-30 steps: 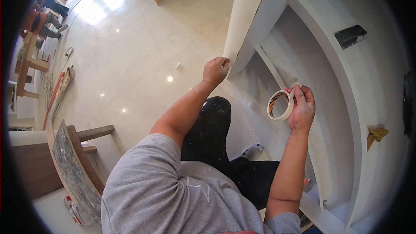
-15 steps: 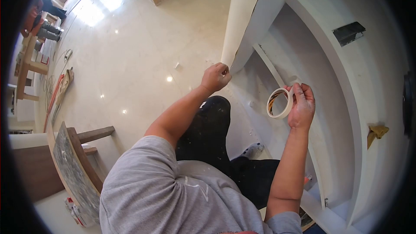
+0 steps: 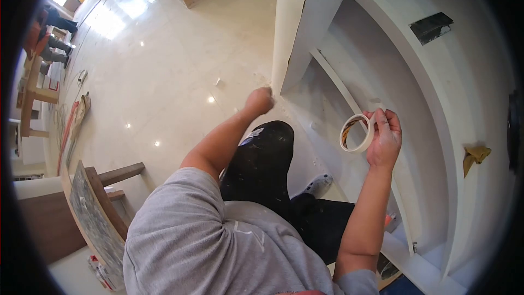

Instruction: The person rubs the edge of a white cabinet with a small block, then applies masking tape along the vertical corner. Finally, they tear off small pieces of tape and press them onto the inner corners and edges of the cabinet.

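Right hand (image 3: pixel 385 137): closed on the tape (image 3: pixel 370 131), gripping the roll at its right side between thumb and fingers. Roll hangs in the air in front of the curved shelving (image 3: pixel 426 84), its open ring showing.

Left hand (image 3: pixel 260 101): out ahead over the pale floor (image 3: pixel 180 65), just beside the foot of the white column (image 3: pixel 290 27). Blurred; I can't tell whether it's fully closed or holds anything.

My bent knee (image 3: pixel 275 136) is below the left hand; a spotted shoe (image 3: pixel 318 185) lies between knee and shelving. Yellow cloth (image 3: pixel 476 155) on the right, dark wall opening (image 3: pixel 431 27) above it. Far upper left, another person (image 3: pixel 53 49) near the wooden frame (image 3: pixel 33 90).
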{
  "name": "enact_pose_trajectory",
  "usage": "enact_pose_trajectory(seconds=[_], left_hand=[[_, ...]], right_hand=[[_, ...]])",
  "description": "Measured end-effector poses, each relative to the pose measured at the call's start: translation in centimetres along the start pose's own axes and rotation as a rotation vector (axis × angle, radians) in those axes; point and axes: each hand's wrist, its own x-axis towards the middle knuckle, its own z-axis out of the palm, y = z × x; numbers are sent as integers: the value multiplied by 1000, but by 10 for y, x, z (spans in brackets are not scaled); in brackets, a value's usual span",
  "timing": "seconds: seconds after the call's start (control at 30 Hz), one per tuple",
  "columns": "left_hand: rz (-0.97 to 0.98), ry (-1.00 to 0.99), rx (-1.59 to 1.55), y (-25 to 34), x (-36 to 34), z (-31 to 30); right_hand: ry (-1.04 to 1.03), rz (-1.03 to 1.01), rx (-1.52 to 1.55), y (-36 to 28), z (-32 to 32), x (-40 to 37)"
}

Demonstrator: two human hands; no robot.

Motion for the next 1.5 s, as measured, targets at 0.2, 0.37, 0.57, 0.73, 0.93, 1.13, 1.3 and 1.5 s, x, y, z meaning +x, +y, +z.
enact_pose_trajectory(seconds=[0.2, 0.37, 0.57, 0.73, 0.93, 1.13, 1.3, 1.5], left_hand=[[-25, 56, -240, -66, 21, 19], [-53, 267, -453, -60, 44, 64], [-250, 350, -677, -39, 55, 93], [-268, 392, -702, -39, 60, 108], [-217, 441, -610, -30, 53, 104], [-144, 225, -532, -40, 50, 100], [-191, 427, -565, -31, 54, 104], [13, 429, -263, -48, 62, 99]], right_hand=[[47, -9, -46, -8, -19, -22], [77, 1, -56, -4, -30, -43], [117, -4, -75, -3, -35, -73], [128, -15, -54, -2, -46, -84], [150, -20, -50, -1, -53, -97], [98, 6, -41, 4, -41, -86], [92, 29, -73, 8, -33, -73], [98, 21, -61, 14, -41, -72]])
